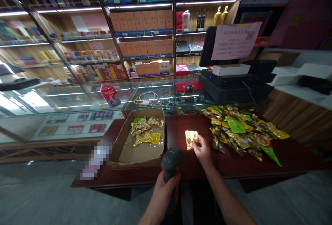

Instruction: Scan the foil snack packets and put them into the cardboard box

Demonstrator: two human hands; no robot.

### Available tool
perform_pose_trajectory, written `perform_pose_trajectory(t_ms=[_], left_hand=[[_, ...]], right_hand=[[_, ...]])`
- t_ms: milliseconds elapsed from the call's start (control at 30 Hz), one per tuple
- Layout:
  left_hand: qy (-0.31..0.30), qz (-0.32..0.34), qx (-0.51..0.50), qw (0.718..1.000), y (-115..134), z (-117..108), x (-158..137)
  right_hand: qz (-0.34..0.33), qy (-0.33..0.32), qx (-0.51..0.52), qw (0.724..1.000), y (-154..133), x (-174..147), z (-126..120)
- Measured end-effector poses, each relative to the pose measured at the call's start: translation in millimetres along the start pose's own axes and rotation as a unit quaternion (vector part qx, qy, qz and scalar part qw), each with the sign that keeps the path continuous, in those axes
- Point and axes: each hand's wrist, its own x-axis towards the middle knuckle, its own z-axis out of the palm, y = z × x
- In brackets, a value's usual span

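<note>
Head feed, one view. I see the left hand closed around the grip of a dark barcode scanner, head end up, just right of the carton's near corner. The right hand is nearly closed, pinching a gold packet by its right edge, thumb on the front face. The packet sits between the carton and the pile, over the dark red-brown surface; I can't tell if it touches down.

Open carton is on the left of the surface, a few gold, yellow and green packets inside, mostly toward the far end, with bare cardboard at the near end. Bigger pile of packets on the right, mostly gold, some green and yellow, heaped loose and overlapping. Thin dark cable crosses the pile's left part. A pixelated patch covers something left of the carton; can't read it.

Behind: glass case with a red mouse pad, mouse, white charger and red-labelled bottle on top. Monitor at right carries a pink notice. Lit shelves of boxes and bottles beyond.
</note>
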Motion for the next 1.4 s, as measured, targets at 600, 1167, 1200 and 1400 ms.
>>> perform_pose_trajectory(t_ms=[600, 1167, 1200, 1400], left_hand=[[0.012, -0.004, -0.014, 1.000, -8.1, -8.0, -0.8], [-0.008, -0.014, -0.028, 0.999, -6.9, -29.8, 0.9], [-0.011, -0.015, -0.025, 1.000, -7.6, -29.9, 2.5], [0.009, -0.017, -0.020, 1.000, -7.9, -27.4, 9.8]], right_hand=[[0.124, -0.010, 0.170, 0.978, -17.6, 8.9, 0.8], [-0.067, -0.095, -0.313, 0.943, -85.2, 122.4, 21.4], [-0.074, -0.083, -0.399, 0.910, -73.1, 129.6, 9.8], [-0.063, -0.130, -0.630, 0.763, -35.6, 158.8, -25.1]])
